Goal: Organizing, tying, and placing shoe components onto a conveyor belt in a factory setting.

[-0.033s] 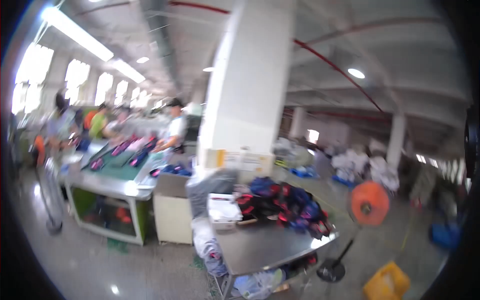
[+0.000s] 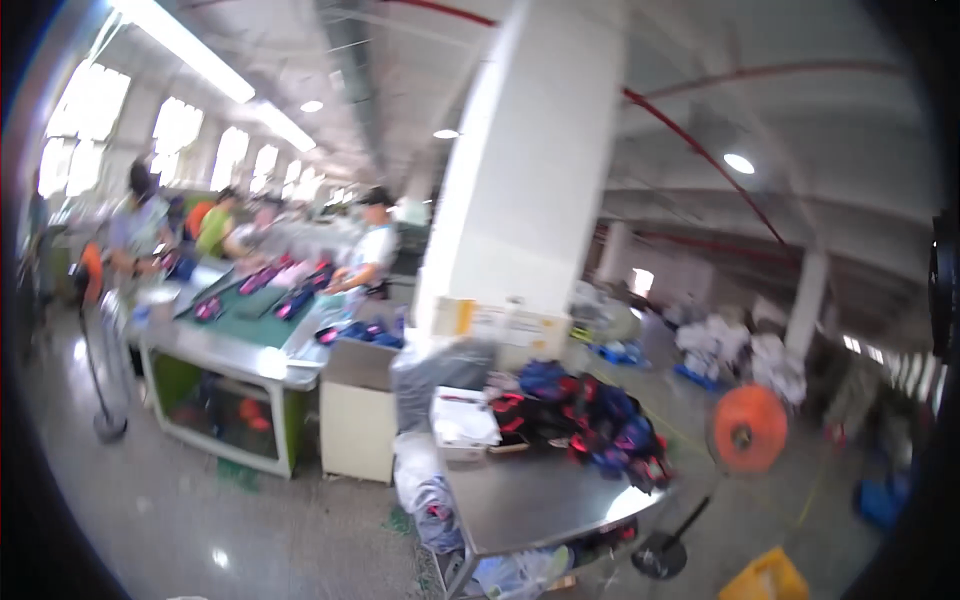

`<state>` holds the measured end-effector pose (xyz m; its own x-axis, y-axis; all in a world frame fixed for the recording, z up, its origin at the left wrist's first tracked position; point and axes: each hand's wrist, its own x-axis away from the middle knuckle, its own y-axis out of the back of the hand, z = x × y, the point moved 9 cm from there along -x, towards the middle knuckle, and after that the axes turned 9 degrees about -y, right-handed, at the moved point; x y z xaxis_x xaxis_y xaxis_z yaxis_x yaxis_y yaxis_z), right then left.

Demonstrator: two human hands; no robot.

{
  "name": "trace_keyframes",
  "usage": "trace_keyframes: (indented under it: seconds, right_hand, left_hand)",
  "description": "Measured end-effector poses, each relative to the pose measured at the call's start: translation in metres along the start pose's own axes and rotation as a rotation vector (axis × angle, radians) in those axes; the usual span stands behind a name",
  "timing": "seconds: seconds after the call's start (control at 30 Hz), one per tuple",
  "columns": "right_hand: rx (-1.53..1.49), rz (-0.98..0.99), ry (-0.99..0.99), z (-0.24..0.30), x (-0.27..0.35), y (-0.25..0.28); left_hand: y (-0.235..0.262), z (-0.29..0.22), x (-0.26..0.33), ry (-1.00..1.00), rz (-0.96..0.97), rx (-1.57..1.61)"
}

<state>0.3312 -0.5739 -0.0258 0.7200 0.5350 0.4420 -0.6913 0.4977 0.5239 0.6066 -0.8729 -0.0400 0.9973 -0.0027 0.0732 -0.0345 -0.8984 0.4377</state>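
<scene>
Neither my left hand nor my right hand is in view, so what they hold cannot be seen. Closest before me stands a metal-topped table [image 2: 540,505]. A heap of dark blue, black and pinkish-red fabric items [image 2: 610,425] covers its far part; blur hides their exact kind. At the table's far left corner sits a white box [image 2: 465,418] with white papers on top. Stuffed plastic bags [image 2: 520,572] lie beneath the table, and another bulging bag [image 2: 425,500] leans at its left side.
A white pillar [image 2: 520,190] rises behind the table. An orange stand fan [image 2: 748,428] is at the right, near a yellow container [image 2: 765,578]. On the left, several people work around a green-topped workbench [image 2: 245,315], beside a beige cabinet [image 2: 357,435]. Another orange fan [image 2: 92,272] stands farther left.
The whole scene has shifted slightly to the right and tilted in the picture as my head moved. At the bench, the people stay in about the same places.
</scene>
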Motion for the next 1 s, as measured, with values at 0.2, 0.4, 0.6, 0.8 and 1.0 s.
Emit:
trace_keyframes:
  seconds: [0.2, 0.4, 0.6, 0.8, 1.0]
  right_hand:
    - [-0.185, 0.365, 0.047, 0.186, -0.013, -0.199]
    - [-0.501, 0.576, 0.108, 0.26, -0.044, -0.26]
    - [-0.848, 0.231, -0.161, 0.283, -0.087, -0.173]
    - [-0.687, 0.307, -0.218, 0.299, -0.204, -0.115]
    - [-0.654, 0.545, -0.297, 0.339, -0.294, -0.111]
  left_hand:
    - [0.11, -0.006, 0.024, 0.128, -0.281, 0.145]
    - [0.135, 0.018, -0.029, 0.004, -0.231, 0.209]
    - [0.098, 0.17, -0.158, -0.031, -0.257, 0.611]
    - [0.218, 0.025, -0.219, -0.004, -0.112, -0.493]
    - [0.299, -0.035, -0.262, -0.082, -0.498, -0.58]
